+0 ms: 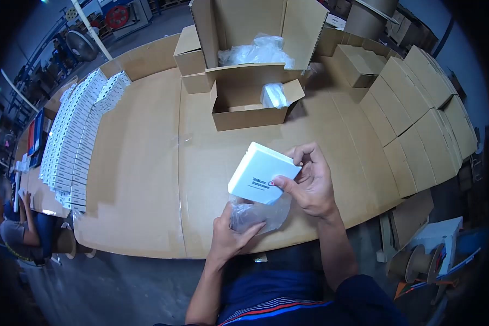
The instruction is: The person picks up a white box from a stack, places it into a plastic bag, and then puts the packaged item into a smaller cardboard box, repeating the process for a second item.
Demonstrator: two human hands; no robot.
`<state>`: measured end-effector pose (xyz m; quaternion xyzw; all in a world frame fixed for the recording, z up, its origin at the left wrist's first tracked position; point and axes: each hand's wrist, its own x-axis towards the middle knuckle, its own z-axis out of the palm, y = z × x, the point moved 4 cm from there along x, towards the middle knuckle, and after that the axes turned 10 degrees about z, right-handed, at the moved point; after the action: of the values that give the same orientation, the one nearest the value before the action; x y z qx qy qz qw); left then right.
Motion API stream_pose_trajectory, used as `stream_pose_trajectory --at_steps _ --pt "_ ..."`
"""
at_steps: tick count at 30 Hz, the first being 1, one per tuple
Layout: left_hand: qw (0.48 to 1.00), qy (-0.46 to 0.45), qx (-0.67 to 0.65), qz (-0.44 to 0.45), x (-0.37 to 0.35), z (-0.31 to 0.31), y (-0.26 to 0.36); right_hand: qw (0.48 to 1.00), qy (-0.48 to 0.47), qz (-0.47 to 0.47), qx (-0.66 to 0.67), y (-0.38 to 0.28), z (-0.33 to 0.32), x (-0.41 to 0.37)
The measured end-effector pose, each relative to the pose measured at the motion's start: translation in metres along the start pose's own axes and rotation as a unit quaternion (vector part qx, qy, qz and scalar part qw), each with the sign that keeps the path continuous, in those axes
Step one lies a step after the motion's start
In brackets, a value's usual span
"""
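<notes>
A flat white box (258,165) printed "Telkom Indonesia" is tilted in front of me over the cardboard-covered table. My right hand (311,185) grips its right side, thumb on the printed face and fingers behind. Just below, my left hand (231,232) is closed around a clear plastic bag (263,215). The box's lower edge sits at the mouth of this bag; how far it reaches inside is hard to make out. Beyond my hands stands an open cardboard carton (249,120), with one plastic-wrapped white item (274,95) at its right end.
Behind the carton, a larger open box (250,27) contains plastic bags (258,52). Stacked white boxes (73,141) line the table's left side. Closed cardboard cartons (413,117) are piled on the right. Another person (22,228) sits at the far left. A cable spool (418,263) lies lower right.
</notes>
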<state>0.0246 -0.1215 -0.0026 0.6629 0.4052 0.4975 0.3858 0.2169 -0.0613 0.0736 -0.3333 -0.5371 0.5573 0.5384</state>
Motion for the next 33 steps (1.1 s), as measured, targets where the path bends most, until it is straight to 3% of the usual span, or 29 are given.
stream_pose_trajectory --at_steps 4,16,22,23,26,29,33 --pt "0.997 0.023 -0.071 -0.014 -0.003 0.001 -0.009 1.0 -0.013 -0.002 0.002 0.001 -0.012 -0.005" --pt "0.999 -0.012 -0.002 -0.04 -0.005 0.003 -0.007 0.998 0.009 -0.013 -0.06 0.008 -0.018 -0.005" --pt "0.999 -0.013 -0.014 -0.027 -0.002 0.004 -0.005 0.994 0.024 0.047 -0.1 0.018 -0.007 0.0" --pt "0.996 0.011 -0.076 -0.042 -0.003 0.004 -0.005 0.985 0.034 0.019 -0.17 0.015 -0.007 0.001" --pt "0.971 0.074 -0.212 -0.084 -0.008 0.006 -0.01 0.967 0.031 0.108 -0.229 0.013 -0.003 0.005" --pt "0.967 0.103 -0.211 -0.102 -0.011 0.006 -0.026 0.97 0.011 0.156 -0.186 0.028 0.0 0.005" --pt "0.931 0.178 -0.297 -0.12 -0.015 0.007 -0.041 0.978 0.051 0.2 0.028 0.046 -0.006 -0.01"
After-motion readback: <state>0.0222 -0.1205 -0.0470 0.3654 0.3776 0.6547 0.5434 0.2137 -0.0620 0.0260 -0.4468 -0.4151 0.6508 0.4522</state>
